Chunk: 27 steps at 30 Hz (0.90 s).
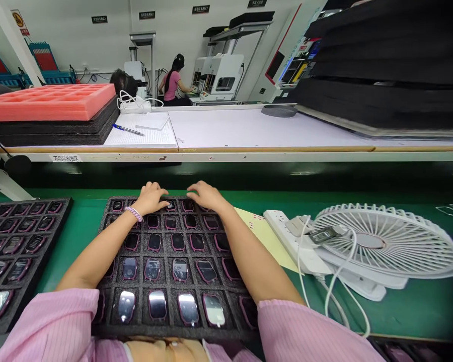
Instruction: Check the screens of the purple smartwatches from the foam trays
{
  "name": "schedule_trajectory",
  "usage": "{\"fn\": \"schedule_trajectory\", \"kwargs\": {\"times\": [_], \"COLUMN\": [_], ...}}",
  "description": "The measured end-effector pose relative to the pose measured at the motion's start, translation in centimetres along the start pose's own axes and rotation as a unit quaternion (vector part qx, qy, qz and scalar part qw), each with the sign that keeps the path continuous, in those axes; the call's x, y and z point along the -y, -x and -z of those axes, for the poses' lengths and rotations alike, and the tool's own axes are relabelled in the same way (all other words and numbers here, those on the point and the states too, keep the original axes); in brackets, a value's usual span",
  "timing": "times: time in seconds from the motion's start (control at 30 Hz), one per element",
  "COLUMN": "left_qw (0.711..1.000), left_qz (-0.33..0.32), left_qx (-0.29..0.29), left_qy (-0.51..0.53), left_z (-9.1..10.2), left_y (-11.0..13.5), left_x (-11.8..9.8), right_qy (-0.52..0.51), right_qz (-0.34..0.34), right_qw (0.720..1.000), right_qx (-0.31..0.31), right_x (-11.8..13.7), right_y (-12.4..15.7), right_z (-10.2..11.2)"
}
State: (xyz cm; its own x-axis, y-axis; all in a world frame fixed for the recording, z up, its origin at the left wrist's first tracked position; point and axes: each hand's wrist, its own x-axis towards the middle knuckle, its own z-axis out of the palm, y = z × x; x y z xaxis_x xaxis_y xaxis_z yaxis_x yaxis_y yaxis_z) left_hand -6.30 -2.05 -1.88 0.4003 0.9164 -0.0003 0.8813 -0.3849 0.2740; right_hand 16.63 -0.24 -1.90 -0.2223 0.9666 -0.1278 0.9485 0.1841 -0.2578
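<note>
A dark foam tray lies before me on the green bench, its square pockets filled with rows of smartwatch bodies with dark glass and pink-purple frames. My left hand, with a twisted lilac band on the wrist, is over the tray's far row, its thumb and fingers apart. Across from it, my right hand is over the far row farther right, thumb apart from the bent fingers. A watch body sits in its pocket between the two hands. Neither hand visibly grips anything; some fingertips are hidden.
Another filled foam tray lies at left. On the right are a power strip, a white fan with loose cables, and yellow paper. The shelf ahead carries red foam and black foam stacks.
</note>
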Motion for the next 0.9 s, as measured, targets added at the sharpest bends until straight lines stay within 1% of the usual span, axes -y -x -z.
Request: {"fn": "schedule_trajectory", "kwargs": {"times": [0.07,0.13,0.17,0.23,0.3,0.33,0.4,0.47,0.53,0.6,0.67,0.7,0.73,0.77,0.8,0.83,0.87,0.9], "left_qw": [1.000,0.999,0.998,0.995,0.987,0.982,0.966,0.941,0.907,0.872,0.841,0.816,0.788,0.761,0.740,0.727,0.725,0.728], "left_qz": [-0.007,-0.001,0.008,0.032,0.051,0.055,0.049,0.031,0.011,-0.009,-0.022,-0.025,-0.025,-0.023,-0.021,-0.019,-0.015,-0.010], "left_qx": [0.007,0.013,0.012,0.003,-0.010,-0.016,-0.024,-0.022,-0.015,-0.014,-0.037,-0.058,-0.081,-0.102,-0.122,-0.140,-0.159,-0.182], "left_qy": [0.018,0.044,0.060,0.098,0.151,0.182,0.253,0.336,0.422,0.490,0.540,0.574,0.610,0.640,0.661,0.672,0.670,0.661], "left_z": [-1.0,-2.5,-3.2,-4.5,-5.0,-4.9,-3.9,-2.1,0.2,2.6,4.8,5.7,6.6,7.2,7.8,8.2,8.6,8.8], "left_y": [-1.3,-2.4,-2.8,-3.4,-3.6,-3.6,-3.3,-2.6,-1.5,-0.2,1.2,1.8,2.4,2.9,3.4,3.8,4.1,4.4], "left_x": [-2.1,-4.2,-5.1,-6.5,-7.0,-7.0,-6.7,-5.9,-5.0,-3.9,-2.8,-2.3,-1.9,-1.7,-1.5,-1.4,-1.5,-1.6], "right_qy": [0.045,0.077,0.085,0.089,0.084,0.080,0.064,0.038,-0.003,-0.064,-0.130,-0.173,-0.239,-0.328,-0.433,-0.538,-0.629,-0.693], "right_qz": [-0.071,-0.119,-0.127,-0.114,-0.089,-0.079,-0.066,-0.055,-0.035,0.003,0.055,0.083,0.112,0.140,0.164,0.185,0.200,0.212], "right_qw": [0.996,0.988,0.986,0.985,0.987,0.989,0.991,0.994,0.997,0.997,0.989,0.981,0.963,0.932,0.884,0.818,0.745,0.682], "right_qx": [0.022,0.056,0.073,0.095,0.101,0.100,0.093,0.082,0.065,0.046,0.037,0.038,0.045,0.058,0.072,0.086,0.097,0.105], "right_x": [-1.4,-2.2,-2.4,-2.6,-2.6,-2.6,-2.5,-2.4,-1.9,-1.1,0.1,0.9,1.8,2.7,3.6,4.5,5.4,6.2], "right_y": [0.1,0.2,0.3,0.5,0.7,0.7,0.7,0.7,1.0,1.4,1.8,1.9,1.9,1.9,1.8,1.8,1.8,2.0], "right_z": [0.7,0.8,0.8,0.5,0.2,0.0,-0.2,-0.2,0.0,0.5,1.0,1.3,1.7,2.0,2.4,2.8,3.2,3.7]}}
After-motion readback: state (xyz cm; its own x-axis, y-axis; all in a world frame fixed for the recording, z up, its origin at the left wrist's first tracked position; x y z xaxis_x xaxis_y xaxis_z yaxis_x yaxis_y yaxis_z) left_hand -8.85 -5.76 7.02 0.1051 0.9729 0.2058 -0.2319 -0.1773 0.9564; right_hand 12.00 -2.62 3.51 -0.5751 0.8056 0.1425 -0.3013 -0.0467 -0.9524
